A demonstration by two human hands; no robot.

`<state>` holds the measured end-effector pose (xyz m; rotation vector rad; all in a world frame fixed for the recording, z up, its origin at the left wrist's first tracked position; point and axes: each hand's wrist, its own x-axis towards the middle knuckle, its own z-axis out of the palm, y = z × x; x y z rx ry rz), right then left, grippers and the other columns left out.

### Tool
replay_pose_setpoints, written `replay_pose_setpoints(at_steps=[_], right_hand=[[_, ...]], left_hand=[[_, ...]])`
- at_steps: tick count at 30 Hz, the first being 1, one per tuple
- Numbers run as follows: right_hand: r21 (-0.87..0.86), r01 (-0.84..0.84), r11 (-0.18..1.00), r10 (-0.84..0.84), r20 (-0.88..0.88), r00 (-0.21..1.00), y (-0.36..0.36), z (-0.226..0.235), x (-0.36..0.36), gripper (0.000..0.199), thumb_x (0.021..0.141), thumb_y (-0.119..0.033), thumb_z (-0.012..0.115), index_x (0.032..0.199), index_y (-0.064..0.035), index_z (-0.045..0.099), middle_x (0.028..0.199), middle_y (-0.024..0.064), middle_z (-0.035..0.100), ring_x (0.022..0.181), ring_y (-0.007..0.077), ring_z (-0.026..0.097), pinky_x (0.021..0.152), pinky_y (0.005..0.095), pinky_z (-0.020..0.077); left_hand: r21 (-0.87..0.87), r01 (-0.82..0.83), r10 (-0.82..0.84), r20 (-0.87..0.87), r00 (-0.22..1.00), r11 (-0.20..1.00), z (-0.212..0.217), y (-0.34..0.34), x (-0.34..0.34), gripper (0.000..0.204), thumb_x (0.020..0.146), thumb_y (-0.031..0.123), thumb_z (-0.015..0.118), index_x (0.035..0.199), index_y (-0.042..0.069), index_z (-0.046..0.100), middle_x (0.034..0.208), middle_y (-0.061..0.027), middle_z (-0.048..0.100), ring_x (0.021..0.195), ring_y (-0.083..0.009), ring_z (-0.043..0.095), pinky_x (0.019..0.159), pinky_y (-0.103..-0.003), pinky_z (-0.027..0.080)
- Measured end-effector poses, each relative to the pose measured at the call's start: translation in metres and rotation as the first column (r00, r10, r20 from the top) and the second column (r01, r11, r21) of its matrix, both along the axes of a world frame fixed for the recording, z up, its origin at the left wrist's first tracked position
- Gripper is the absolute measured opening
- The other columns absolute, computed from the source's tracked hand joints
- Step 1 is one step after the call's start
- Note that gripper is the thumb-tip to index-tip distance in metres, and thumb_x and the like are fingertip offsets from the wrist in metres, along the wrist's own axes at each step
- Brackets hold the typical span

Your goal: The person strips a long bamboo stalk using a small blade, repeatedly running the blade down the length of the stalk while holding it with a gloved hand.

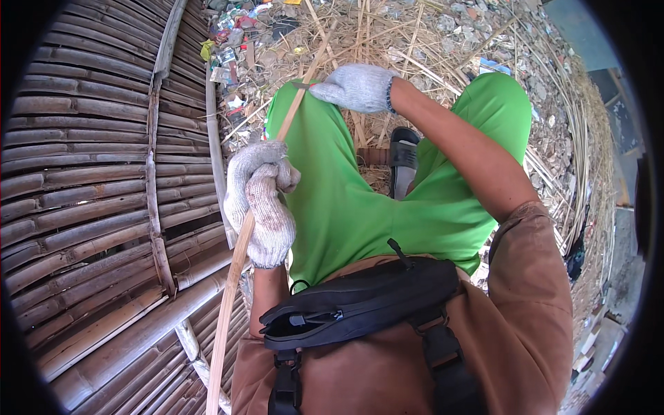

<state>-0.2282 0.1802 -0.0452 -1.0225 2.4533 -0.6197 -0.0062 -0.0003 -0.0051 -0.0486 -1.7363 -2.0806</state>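
Note:
My left hand (261, 200), in a soiled white knit glove, is closed around a long bamboo strip (295, 111). The strip runs past my left side at its lower end and crosses over my left knee toward the littered ground. Farther ahead, between my knees, my gloved right hand (358, 88) is closed on a knife, its handle hidden inside the fist. Only a short dark piece of its blade (301, 86) shows, lying against the strip near my left knee.
To my left stands a slatted bamboo panel (83, 173) with gaps. Straw, bamboo slivers and rubbish (238, 41) cover the ground ahead and to the right. A black slide sandal (403, 159) is between my green-trousered legs; a black bag (366, 301) lies across my waist.

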Motion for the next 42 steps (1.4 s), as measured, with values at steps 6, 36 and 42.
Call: replay_pose_setpoints(at_steps=[6,36,42], right_hand=[[-0.002,-0.029,1.000,0.029,0.016,0.999,0.003,0.012,0.003,0.083,0.108,-0.071,0.036,0.107,0.0009,0.076,0.092,0.0265,0.072,0.088,0.0444,0.069,0.087,0.0518,0.0543],[0.032,-0.003,0.999,0.003,0.012,1.000,0.007,0.011,0.005,0.091,0.105,-0.078,0.032,0.113,0.0007,0.078,0.101,0.0305,0.075,0.101,0.0484,0.072,0.095,0.0531,0.0548],[0.011,-0.002,1.000,0.002,0.004,1.000,0.002,0.007,0.006,0.093,0.105,-0.079,0.032,0.110,0.0021,0.077,0.098,0.0301,0.075,0.097,0.0484,0.072,0.093,0.0541,0.0550]], left_hand=[[-0.004,-0.026,0.026,0.014,1.000,1.000,0.003,-0.002,-0.003,0.027,0.105,0.013,0.055,0.123,-0.006,0.062,0.086,-0.0097,0.060,0.070,-0.0155,0.054,0.061,-0.030,0.047],[-0.027,-0.135,0.136,0.004,0.991,0.990,0.032,0.006,0.030,0.022,0.100,0.011,0.061,0.115,-0.004,0.067,0.078,-0.0080,0.057,0.065,-0.0153,0.051,0.055,-0.030,0.043],[-0.176,-0.047,0.050,0.012,0.999,0.983,0.016,-0.006,-0.001,0.024,0.105,0.010,0.056,0.121,-0.005,0.065,0.080,-0.0052,0.056,0.068,-0.0117,0.047,0.061,-0.029,0.042]])
